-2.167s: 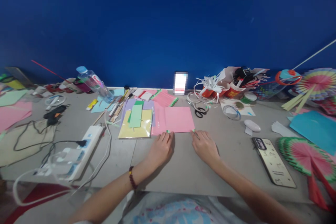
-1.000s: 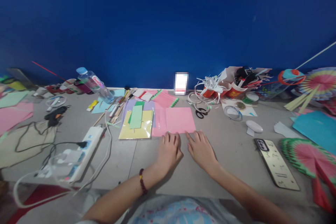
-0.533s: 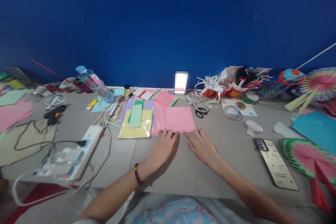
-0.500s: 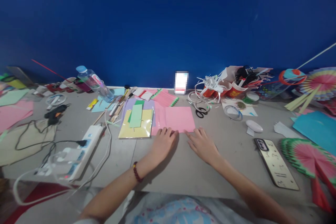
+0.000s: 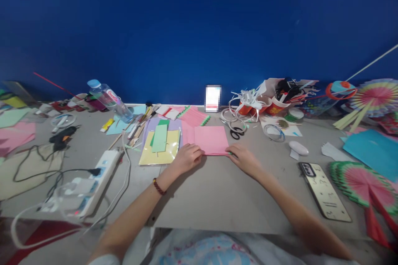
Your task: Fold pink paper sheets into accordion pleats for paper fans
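A pink sheet of paper (image 5: 211, 138), seemingly folded or layered along its near edge, lies flat on the table in front of me. My left hand (image 5: 188, 158) has its fingers curled together on the near left corner of the sheet. At the near right corner, my right hand (image 5: 244, 158) pinches the edge, with a speck of green showing by its fingertips. More pink paper (image 5: 187, 132) lies beside and under the sheet's left side. Left of it sits a yellow paper pack (image 5: 169, 153) in clear wrap, topped by a light green strip (image 5: 159, 138).
Black-handled scissors (image 5: 236, 133) lie right of the sheet. A power strip (image 5: 101, 178) with cables is at the left, near a tilted bottle (image 5: 110, 99). On the right are a phone (image 5: 325, 192), a pleated paper fan (image 5: 363, 186) and cups (image 5: 276, 107) of tools.
Both hands have closed on the near corners of the pink sheet. The right hand moved slightly right to its corner, and the left hand shifted a little left and away from me.
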Action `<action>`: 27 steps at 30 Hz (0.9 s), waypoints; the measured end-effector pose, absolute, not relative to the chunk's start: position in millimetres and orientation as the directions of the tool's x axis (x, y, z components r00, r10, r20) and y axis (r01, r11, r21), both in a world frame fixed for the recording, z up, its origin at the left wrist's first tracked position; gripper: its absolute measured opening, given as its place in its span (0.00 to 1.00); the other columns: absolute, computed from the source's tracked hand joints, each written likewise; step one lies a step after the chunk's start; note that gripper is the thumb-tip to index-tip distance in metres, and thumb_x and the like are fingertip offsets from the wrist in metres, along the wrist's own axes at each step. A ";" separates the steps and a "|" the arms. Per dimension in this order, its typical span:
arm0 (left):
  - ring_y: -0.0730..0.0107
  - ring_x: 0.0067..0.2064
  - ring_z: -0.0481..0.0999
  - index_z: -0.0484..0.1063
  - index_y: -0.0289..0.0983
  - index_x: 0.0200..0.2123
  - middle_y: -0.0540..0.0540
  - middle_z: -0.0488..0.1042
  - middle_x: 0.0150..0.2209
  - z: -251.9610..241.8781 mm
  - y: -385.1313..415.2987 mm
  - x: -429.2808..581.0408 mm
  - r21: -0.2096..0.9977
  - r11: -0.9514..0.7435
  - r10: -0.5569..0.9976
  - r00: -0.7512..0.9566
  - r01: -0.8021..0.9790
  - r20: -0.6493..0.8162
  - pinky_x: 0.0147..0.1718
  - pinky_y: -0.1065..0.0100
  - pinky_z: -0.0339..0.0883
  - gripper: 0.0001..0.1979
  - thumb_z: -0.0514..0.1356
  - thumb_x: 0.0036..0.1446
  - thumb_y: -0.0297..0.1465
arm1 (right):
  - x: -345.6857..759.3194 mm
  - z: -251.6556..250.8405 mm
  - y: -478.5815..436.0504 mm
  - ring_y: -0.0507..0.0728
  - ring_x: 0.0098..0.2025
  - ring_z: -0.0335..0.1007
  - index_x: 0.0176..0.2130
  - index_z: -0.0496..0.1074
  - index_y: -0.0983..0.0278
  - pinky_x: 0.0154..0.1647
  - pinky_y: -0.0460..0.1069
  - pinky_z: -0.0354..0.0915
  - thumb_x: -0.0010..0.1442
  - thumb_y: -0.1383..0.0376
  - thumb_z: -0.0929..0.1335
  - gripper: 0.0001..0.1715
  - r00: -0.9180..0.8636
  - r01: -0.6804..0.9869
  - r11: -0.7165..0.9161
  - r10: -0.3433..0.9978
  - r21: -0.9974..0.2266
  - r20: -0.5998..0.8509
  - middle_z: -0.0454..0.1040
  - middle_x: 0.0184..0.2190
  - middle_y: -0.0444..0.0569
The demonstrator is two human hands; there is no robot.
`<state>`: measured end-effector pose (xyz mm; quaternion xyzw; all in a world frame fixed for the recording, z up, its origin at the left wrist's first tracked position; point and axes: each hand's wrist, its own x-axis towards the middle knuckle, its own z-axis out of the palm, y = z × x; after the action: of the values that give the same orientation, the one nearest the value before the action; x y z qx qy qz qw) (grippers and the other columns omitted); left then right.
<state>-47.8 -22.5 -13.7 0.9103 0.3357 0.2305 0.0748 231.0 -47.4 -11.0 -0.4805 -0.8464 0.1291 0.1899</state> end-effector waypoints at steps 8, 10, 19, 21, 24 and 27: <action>0.66 0.40 0.74 0.74 0.38 0.44 0.44 0.76 0.35 -7.2 -27.0 -52.5 0.727 -0.548 0.816 0.455 0.413 0.357 0.41 0.64 0.68 0.10 0.54 0.64 0.31 | 227.3 -19.0 -48.7 0.61 0.41 0.73 0.38 0.72 0.62 0.43 0.55 0.68 0.64 0.65 0.62 0.09 -0.315 0.764 0.448 0.887 -0.465 0.338 0.77 0.37 0.52; 0.66 0.41 0.75 0.74 0.39 0.46 0.44 0.76 0.38 -7.2 -27.1 -53.5 0.795 -0.484 0.848 0.420 0.366 0.323 0.42 0.64 0.68 0.10 0.55 0.64 0.33 | 226.5 -20.6 -48.1 0.61 0.41 0.73 0.39 0.71 0.62 0.43 0.55 0.69 0.65 0.64 0.61 0.10 -0.262 0.741 0.443 0.883 -0.504 0.390 0.76 0.37 0.53; 0.66 0.41 0.75 0.73 0.41 0.47 0.45 0.76 0.37 6.1 -30.0 -53.6 0.783 -0.503 0.850 0.373 0.367 0.371 0.44 0.63 0.68 0.11 0.57 0.62 0.33 | 234.3 -7.9 -46.2 0.58 0.39 0.75 0.41 0.73 0.59 0.41 0.53 0.70 0.66 0.62 0.62 0.11 -0.249 0.653 0.494 0.856 -0.574 0.454 0.78 0.36 0.50; 0.66 0.41 0.75 0.74 0.41 0.45 0.45 0.77 0.36 10.1 -30.2 -54.1 0.745 -0.545 0.831 0.365 0.384 0.420 0.45 0.63 0.67 0.10 0.58 0.62 0.31 | 235.9 -2.9 -47.1 0.58 0.39 0.75 0.41 0.74 0.58 0.41 0.53 0.70 0.65 0.61 0.63 0.10 -0.294 0.632 0.522 0.846 -0.573 0.445 0.78 0.36 0.49; 0.66 0.42 0.75 0.74 0.40 0.45 0.45 0.77 0.37 14.1 -31.4 -54.2 0.712 -0.586 0.808 0.355 0.387 0.471 0.45 0.62 0.67 0.09 0.58 0.61 0.30 | 236.0 4.9 -48.2 0.58 0.39 0.75 0.38 0.74 0.58 0.42 0.54 0.70 0.65 0.62 0.63 0.09 -0.321 0.617 0.536 0.840 -0.576 0.438 0.79 0.34 0.49; 0.67 0.41 0.75 0.74 0.40 0.45 0.45 0.77 0.37 19.2 -35.0 -51.5 0.711 -0.604 0.794 0.345 0.359 0.501 0.44 0.63 0.68 0.10 0.58 0.61 0.28 | 234.3 10.6 -48.5 0.58 0.41 0.74 0.37 0.74 0.58 0.44 0.55 0.69 0.65 0.62 0.63 0.10 -0.287 0.612 0.524 0.845 -0.593 0.451 0.79 0.37 0.50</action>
<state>-51.5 -35.0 19.2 0.7814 0.3689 0.4376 0.2485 234.3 -48.5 10.6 -0.4627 -0.7871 0.1547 0.3775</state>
